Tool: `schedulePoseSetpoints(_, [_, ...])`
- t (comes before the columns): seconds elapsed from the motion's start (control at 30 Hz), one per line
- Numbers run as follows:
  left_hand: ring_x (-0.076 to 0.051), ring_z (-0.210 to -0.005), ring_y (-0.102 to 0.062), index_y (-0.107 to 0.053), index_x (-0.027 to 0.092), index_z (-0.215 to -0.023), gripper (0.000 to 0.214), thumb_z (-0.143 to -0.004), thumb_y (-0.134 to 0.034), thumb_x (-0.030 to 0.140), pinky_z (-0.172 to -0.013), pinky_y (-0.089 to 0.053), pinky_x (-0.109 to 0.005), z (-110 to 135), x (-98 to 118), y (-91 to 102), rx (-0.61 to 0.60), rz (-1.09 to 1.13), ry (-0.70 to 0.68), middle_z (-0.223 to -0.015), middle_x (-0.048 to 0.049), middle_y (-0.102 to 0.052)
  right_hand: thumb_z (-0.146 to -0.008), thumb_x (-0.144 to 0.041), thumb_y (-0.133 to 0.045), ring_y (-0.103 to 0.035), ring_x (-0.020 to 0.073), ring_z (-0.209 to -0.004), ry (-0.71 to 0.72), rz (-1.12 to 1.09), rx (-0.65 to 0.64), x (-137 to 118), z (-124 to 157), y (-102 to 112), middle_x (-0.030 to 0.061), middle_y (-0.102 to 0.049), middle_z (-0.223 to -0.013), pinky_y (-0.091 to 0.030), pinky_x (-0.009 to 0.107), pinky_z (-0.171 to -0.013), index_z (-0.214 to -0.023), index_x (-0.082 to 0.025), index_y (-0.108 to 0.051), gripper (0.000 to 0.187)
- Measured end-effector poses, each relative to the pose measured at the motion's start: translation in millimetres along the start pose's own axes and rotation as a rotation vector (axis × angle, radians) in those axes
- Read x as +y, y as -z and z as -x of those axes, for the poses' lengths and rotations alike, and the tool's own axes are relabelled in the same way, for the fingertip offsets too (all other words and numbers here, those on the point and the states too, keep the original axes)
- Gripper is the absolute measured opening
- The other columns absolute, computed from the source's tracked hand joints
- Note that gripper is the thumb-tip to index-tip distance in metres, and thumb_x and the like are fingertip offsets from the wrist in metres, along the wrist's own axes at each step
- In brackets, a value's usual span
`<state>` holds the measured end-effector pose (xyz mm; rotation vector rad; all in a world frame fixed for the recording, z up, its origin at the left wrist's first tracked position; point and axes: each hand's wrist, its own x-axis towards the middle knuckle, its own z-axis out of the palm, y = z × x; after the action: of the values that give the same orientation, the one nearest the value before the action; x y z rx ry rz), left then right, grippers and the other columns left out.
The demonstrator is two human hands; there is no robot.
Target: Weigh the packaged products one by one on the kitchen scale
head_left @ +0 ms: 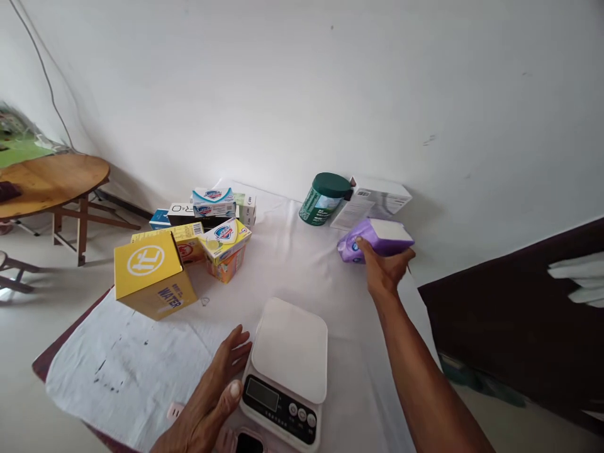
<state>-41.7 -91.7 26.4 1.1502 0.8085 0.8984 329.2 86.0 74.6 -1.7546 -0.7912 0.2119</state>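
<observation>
My right hand [389, 267] is closed on a purple pack of tissues [352, 244] with a white face, at the right side of the table. The thumb lies on the near side; the other fingers are partly hidden behind the pack. My left hand [214, 390] holds nothing, its fingers apart, beside the left edge of a white digital kitchen scale [290, 352]. Nothing lies on the scale's plate, and its display looks dark. Behind the pack stand a dark green lidded canister [323, 201] and a white box [375, 201], close together near the wall.
At the left are a yellow box [153, 277], a yellow soap box [226, 239] on an orange box [228, 267], and a blue-and-white soap box [213, 204]. A pink-edged device [249, 442] lies at the front. A round wooden table [61, 176] stands far left.
</observation>
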Motion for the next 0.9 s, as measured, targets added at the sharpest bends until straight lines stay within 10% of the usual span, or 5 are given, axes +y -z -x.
schedulePoseSetpoints(0.37, [-0.029,-0.133,-0.054,-0.033,0.028,-0.157,0.058,-0.107,-0.036,0.057,-0.116,-0.04,-0.05,-10.9,36.0,27.6,-0.078,-0.25,0.11,-0.153,-0.0126,-0.045,-0.067,-0.049,-0.085,-0.065,0.0281,-0.093,0.109,-0.091,-0.721,-56.5,193.9,88.2,0.008,-0.065,-0.11,-0.057,0.036,-0.072,-0.129,-0.026,-0.046,0.076])
schedulePoseSetpoints(0.77, [-0.02,-0.094,-0.067,-0.055,0.02,-0.139,0.05,-0.107,-0.038,0.053,-0.087,-0.055,-0.035,-52.0,50.3,45.9,-0.215,-0.531,0.019,-0.116,-0.0101,-0.068,-0.06,-0.047,-0.09,-0.052,0.0364,-0.131,0.176,0.067,-0.771,-45.2,208.4,85.8,0.0135,-0.045,-0.148,-0.053,0.05,-0.1,-0.154,-0.032,-0.015,0.121])
schedulePoseSetpoints(0.9, [-0.017,-0.077,-0.064,-0.061,0.018,-0.131,0.048,-0.107,-0.038,0.052,-0.071,-0.052,-0.029,-66.1,43.9,43.7,-0.188,-0.614,-0.034,-0.097,-0.0067,-0.069,-0.067,-0.045,-0.086,-0.058,0.0337,-0.123,0.159,0.053,-0.762,-45.6,210.4,84.1,0.0119,-0.053,-0.139,-0.056,0.048,-0.096,-0.151,-0.032,-0.021,0.107])
